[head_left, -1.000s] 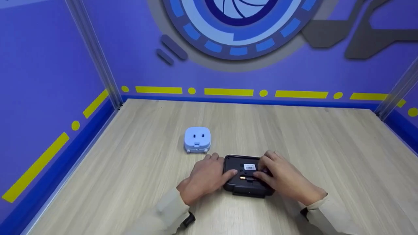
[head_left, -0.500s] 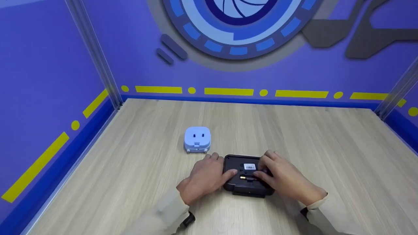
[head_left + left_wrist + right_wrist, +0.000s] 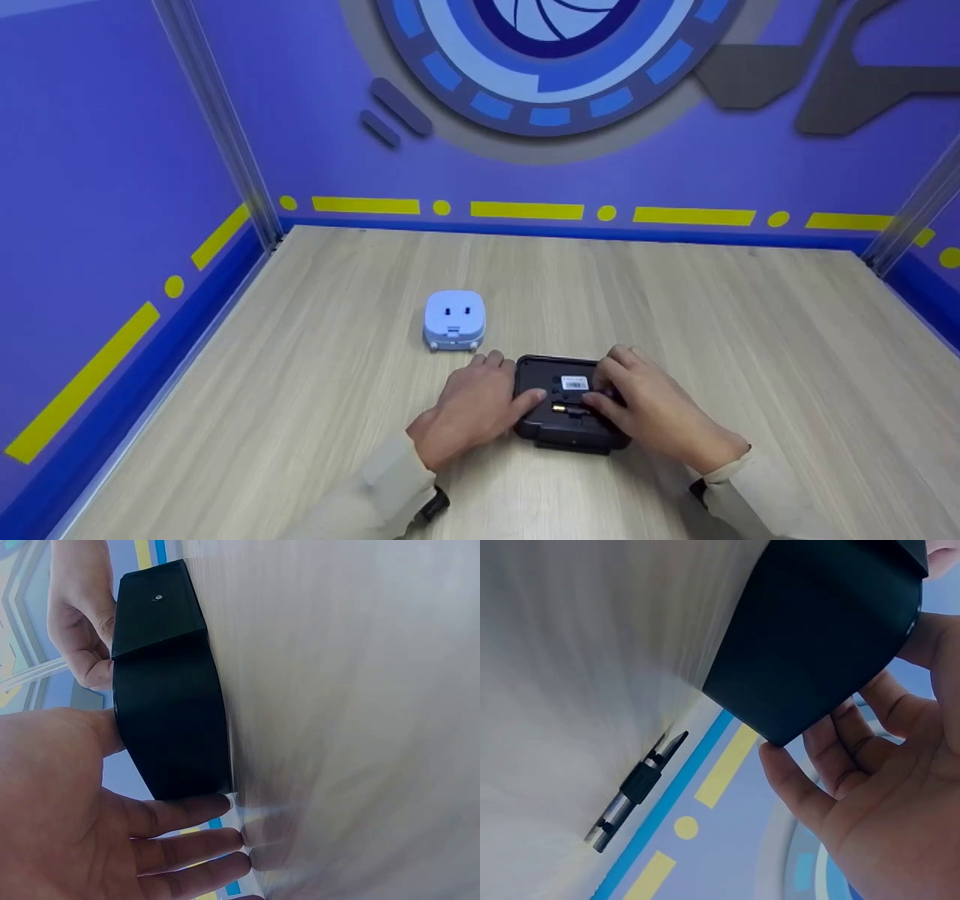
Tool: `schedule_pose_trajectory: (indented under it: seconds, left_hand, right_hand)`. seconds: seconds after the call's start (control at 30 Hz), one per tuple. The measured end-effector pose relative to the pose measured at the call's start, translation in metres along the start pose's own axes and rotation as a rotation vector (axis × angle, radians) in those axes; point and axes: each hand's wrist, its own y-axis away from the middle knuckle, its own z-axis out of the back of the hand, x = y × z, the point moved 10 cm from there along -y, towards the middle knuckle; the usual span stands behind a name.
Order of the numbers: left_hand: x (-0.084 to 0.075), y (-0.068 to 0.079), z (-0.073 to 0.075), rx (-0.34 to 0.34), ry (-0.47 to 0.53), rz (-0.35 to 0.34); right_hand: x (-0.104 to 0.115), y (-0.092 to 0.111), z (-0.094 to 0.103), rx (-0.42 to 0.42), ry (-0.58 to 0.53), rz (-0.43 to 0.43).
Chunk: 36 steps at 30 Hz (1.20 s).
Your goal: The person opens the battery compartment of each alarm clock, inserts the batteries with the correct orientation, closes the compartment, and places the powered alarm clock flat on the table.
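A black box-shaped device point(image 3: 551, 433) lies on the table, its recessed face with a barcode label point(image 3: 574, 383) turned up. A gold-ended battery point(image 3: 559, 408) shows in a slot in that face. My left hand point(image 3: 476, 405) holds the device's left end, thumb on the upper face; in the left wrist view, fairly straight fingers point(image 3: 176, 819) lie against its end. With curled fingers, my right hand point(image 3: 656, 409) grips the right part, thumb tip beside the battery. In the right wrist view a finger point(image 3: 799, 780) touches the device's corner. Exactly what the right fingertips press is hidden.
A small light-blue case point(image 3: 454, 319) with two black pegs stands behind the device, near my left fingertips. The right wrist view shows a slim black-and-silver rod point(image 3: 637, 787) with a pointed end on the table point(image 3: 712, 322). Blue walls point(image 3: 540, 172) bound the table.
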Motion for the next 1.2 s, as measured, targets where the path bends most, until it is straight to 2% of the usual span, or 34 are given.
schedule_pose_trajectory:
  seconds: [0.37, 0.87, 1.2]
  left_hand:
    - [-0.003, 0.002, 0.002, -0.030, -0.024, -0.037]
    - [-0.002, 0.001, 0.002, -0.019, -0.024, -0.023]
    - [-0.002, 0.001, 0.002, -0.017, -0.006, -0.018]
  right_hand:
    - [0.001, 0.001, 0.000, -0.011, 0.014, -0.004]
    - [-0.006, 0.000, 0.002, 0.003, -0.019, -0.028]
    - [-0.011, 0.000, 0.006, -0.015, 0.008, -0.033]
